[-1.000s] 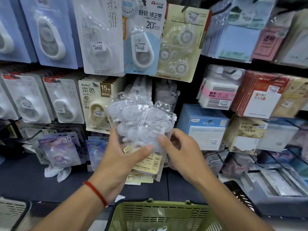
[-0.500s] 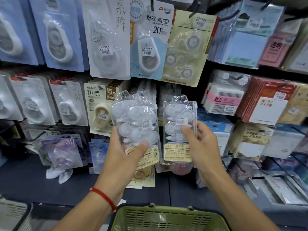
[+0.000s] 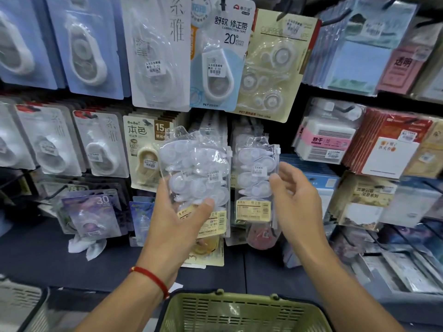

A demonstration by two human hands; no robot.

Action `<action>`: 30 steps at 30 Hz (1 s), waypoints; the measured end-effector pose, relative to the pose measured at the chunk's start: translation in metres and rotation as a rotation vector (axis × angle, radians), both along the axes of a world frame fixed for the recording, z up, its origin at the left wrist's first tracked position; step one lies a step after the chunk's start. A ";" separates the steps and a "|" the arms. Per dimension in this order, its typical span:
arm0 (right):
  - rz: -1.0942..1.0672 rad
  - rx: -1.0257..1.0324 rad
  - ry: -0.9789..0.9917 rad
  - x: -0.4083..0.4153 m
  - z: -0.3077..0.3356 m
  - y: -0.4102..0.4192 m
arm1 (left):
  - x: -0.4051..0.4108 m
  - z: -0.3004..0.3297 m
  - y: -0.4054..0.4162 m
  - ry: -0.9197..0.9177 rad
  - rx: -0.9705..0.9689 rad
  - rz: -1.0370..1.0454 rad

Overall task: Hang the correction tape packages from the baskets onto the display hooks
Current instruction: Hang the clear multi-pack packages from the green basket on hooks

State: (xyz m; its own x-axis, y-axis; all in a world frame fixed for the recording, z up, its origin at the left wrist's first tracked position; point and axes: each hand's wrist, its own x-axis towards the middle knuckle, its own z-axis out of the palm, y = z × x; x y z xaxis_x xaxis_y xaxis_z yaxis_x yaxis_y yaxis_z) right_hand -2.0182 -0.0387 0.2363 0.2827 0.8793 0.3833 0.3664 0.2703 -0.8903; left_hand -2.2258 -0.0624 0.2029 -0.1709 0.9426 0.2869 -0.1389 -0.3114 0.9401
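I'm seeing the green basket [image 3: 242, 312] sitting nearest, at the bottom edge. Above it my left hand [image 3: 177, 219] is gripping a stack of correction tape packages [image 3: 195, 178], thumb across the front. My right hand [image 3: 296, 200] is hovering with fingers loose beside a single package [image 3: 256, 180] hanging among the display cards [image 3: 217, 56].

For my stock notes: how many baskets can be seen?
2: a green basket at the bottom centre, and a grey basket at the bottom left corner, mostly cut off.
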 end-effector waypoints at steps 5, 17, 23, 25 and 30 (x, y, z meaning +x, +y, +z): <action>0.006 0.064 -0.202 -0.006 -0.005 -0.008 | 0.000 -0.003 0.001 0.008 0.012 -0.008; 0.239 -0.133 0.198 -0.022 -0.014 -0.009 | 0.009 0.005 -0.001 -0.040 -0.128 -0.102; 0.115 -0.029 0.267 -0.012 -0.010 -0.002 | 0.006 0.002 0.001 0.041 -0.126 -0.063; 0.119 -0.019 0.291 -0.011 -0.010 -0.001 | 0.006 0.002 0.002 0.043 -0.119 -0.060; 0.098 -0.014 0.322 -0.012 -0.008 -0.002 | 0.004 0.002 0.002 0.021 -0.109 -0.037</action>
State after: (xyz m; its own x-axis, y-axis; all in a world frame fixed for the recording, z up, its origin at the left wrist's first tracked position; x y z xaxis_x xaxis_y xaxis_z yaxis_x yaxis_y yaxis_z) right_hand -2.0302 -0.0407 0.2284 0.3009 0.9128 0.2762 0.0389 0.2776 -0.9599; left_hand -2.2214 -0.0605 0.2051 -0.1301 0.9739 0.1858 -0.1280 -0.2023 0.9709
